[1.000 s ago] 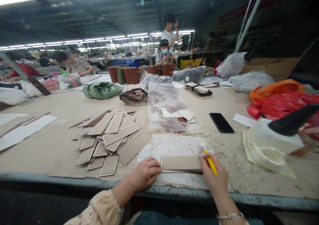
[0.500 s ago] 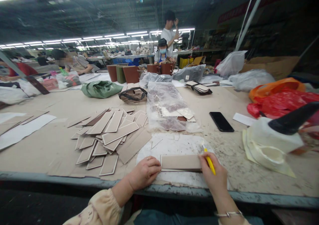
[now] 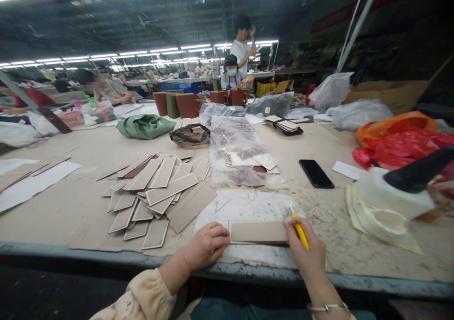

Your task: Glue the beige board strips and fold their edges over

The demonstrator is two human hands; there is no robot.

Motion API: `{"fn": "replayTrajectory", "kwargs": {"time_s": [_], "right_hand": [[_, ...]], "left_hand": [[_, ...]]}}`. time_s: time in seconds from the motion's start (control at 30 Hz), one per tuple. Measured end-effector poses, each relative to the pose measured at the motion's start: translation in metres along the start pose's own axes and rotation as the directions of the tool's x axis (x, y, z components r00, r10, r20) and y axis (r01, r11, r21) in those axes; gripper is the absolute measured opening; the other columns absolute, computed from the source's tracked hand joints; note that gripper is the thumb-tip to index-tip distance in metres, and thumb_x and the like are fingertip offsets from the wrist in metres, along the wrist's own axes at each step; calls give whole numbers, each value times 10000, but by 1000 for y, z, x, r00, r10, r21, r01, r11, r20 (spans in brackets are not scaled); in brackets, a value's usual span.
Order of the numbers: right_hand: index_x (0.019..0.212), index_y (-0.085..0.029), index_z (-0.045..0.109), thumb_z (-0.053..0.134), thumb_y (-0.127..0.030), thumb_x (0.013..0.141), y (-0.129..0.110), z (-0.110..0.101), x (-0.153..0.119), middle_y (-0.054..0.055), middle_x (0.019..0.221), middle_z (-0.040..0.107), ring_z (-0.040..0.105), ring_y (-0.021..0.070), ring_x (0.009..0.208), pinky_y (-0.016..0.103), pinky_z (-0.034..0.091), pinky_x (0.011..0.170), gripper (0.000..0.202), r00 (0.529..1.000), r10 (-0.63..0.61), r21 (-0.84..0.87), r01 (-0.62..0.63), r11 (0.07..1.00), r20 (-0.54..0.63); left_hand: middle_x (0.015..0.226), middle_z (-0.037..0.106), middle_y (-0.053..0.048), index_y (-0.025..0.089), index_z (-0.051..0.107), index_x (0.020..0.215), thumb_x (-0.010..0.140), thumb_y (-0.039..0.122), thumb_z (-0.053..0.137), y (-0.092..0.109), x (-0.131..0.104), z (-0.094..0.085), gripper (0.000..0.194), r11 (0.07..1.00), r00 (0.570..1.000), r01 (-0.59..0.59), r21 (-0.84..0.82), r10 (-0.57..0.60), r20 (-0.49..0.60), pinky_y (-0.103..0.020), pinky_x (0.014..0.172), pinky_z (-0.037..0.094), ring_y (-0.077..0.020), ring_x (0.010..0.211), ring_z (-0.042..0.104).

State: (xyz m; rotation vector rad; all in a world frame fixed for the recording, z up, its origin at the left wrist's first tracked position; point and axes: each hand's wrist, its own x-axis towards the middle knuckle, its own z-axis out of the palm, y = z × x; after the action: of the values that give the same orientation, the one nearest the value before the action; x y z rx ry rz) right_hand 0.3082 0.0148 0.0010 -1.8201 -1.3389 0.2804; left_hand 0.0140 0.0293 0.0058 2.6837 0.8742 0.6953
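Note:
A long beige panel (image 3: 258, 232) with a pale edge lies crosswise before me, on a stained white sheet (image 3: 248, 199) at the table's front edge. My left hand (image 3: 210, 245) is closed at the panel's left end, fingertips pinching its edge. My right hand (image 3: 309, 251) grips a slim yellow-handled tool (image 3: 301, 232), slanted with its pale tip up and away from me; the tip is too small to identify. The right fingertips also touch the panel's right end. Left of the sheet lies a loose heap of similar beige panels (image 3: 156, 218).
Behind the sheet lies clear plastic (image 3: 236, 140) over flat pieces. A black phone (image 3: 315, 173), a white container with a black spout (image 3: 393, 192) and a tape roll (image 3: 386, 223) are at right. Farther back are a green bag (image 3: 145, 126), brown containers (image 3: 187, 105) and co-workers.
Almost nothing differs. The panel's near edge looks slightly flatter, and my right hand has shifted a little to the right with the yellow-handled tool.

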Motion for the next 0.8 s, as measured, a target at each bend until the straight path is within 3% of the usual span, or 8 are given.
{"fn": "replayTrajectory", "kwargs": {"time_s": [0.8], "right_hand": [[841,-248,577,511,-455,850,6,7,-2,-28,693,654,631,167,634,228,422,575,217,998,-58,-32,58,998,-23]], "left_hand": [[1007,637,-76,178,653,996,898,137,482,-1,-1,1,201,1000,1000,0,-2,0,17,-343,849,488,-192,932,542]]}}
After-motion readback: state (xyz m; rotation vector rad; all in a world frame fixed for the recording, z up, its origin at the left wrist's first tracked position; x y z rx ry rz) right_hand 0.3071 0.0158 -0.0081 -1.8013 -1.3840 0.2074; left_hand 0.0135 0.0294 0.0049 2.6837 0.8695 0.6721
